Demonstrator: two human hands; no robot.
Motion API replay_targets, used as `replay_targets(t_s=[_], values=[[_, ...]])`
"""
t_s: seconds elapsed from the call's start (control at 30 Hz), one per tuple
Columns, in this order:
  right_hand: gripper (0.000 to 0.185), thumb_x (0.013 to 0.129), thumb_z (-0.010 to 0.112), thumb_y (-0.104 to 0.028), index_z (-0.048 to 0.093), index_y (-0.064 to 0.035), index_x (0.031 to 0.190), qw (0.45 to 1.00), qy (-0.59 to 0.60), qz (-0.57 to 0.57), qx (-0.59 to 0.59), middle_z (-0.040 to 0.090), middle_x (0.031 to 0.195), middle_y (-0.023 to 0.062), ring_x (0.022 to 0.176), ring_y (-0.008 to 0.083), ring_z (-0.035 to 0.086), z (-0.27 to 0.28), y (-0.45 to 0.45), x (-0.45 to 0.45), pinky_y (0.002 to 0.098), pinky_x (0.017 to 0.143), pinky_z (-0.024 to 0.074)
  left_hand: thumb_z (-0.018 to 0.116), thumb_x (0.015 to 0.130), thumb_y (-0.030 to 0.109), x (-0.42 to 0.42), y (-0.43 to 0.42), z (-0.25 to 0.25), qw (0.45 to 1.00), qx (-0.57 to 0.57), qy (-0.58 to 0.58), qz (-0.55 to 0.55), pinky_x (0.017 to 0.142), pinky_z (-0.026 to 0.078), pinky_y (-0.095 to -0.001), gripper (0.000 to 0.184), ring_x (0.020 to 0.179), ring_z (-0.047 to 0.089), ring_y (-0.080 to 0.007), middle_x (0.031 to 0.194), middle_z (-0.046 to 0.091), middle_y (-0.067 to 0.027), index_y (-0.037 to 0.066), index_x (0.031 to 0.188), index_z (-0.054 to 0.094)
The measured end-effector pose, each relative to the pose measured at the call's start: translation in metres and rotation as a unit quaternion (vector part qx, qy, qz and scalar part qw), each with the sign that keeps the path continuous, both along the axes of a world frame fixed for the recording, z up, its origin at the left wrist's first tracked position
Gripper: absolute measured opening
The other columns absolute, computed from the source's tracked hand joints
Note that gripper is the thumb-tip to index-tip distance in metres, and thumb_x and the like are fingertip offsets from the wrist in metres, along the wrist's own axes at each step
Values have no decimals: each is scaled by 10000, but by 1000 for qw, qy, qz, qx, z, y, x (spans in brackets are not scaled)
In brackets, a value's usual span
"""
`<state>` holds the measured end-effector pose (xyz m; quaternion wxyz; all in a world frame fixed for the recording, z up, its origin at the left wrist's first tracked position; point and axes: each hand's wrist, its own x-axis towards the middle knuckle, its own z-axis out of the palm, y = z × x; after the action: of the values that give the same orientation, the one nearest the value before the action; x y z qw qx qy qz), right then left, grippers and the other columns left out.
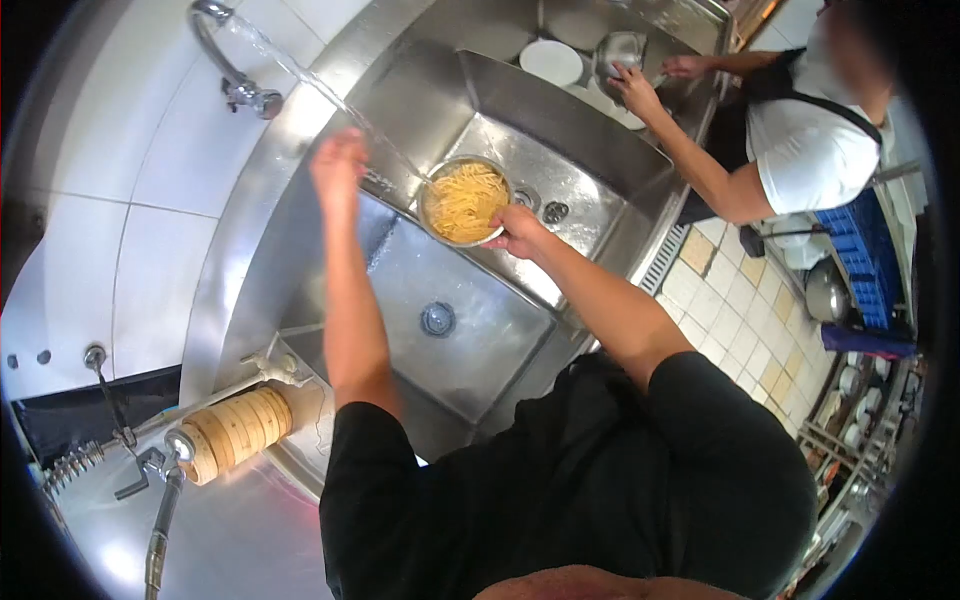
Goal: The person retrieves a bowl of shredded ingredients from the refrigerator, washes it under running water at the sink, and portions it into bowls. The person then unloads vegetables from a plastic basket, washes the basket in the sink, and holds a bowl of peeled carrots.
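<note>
My right hand grips the rim of a round metal bowl over the divider between two sink basins. Pale yellow strips, which look like noodles, fill the bowl. A stream of water from the tap runs down toward the bowl's far left edge. My left hand is raised beside this stream, to the left of the bowl and apart from it. Its fingers are blurred, and I cannot make out anything in them.
A co-worker handles a metal pot at the far basin, near white plates. Bamboo steamers lie at lower left by a spray hose. The near basin has a drain. A blue crate stands right.
</note>
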<state>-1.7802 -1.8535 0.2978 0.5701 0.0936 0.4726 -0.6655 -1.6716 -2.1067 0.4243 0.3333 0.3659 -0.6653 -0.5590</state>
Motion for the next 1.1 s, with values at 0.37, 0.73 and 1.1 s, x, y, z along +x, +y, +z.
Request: replay_targets(t_s=[0.37, 0.73, 1.1], values=[[301, 811, 450, 65, 435, 124, 1106, 999, -34, -24, -30, 575, 1028, 264, 842, 420, 656, -14, 7, -2, 538, 680, 598, 540, 899, 400, -16, -90, 79, 920, 274, 279, -24, 666, 425, -324, 386, 755, 546, -211, 853, 606, -110, 14, 892, 553], [284, 780, 463, 63, 462, 124, 1058, 1000, 24, -3, 1, 568, 971, 227, 715, 377, 652, 3, 43, -9, 477, 603, 611, 599, 829, 531, -19, -38, 131, 847, -280, -409, 192, 823, 476, -473, 705, 935, 633, -362, 968, 654, -228, -118, 1103, 560], [285, 772, 480, 71, 493, 92, 1056, 992, 65, -105, 30, 580, 936, 190, 755, 339, 657, 37, 110, -12, 481, 604, 614, 749, 734, 218, -45, 215, -50, 850, -352, -142, -367, 1107, 292, -467, 764, 1352, 331, -397, 1461, 346, -243, 47, 1401, 417]])
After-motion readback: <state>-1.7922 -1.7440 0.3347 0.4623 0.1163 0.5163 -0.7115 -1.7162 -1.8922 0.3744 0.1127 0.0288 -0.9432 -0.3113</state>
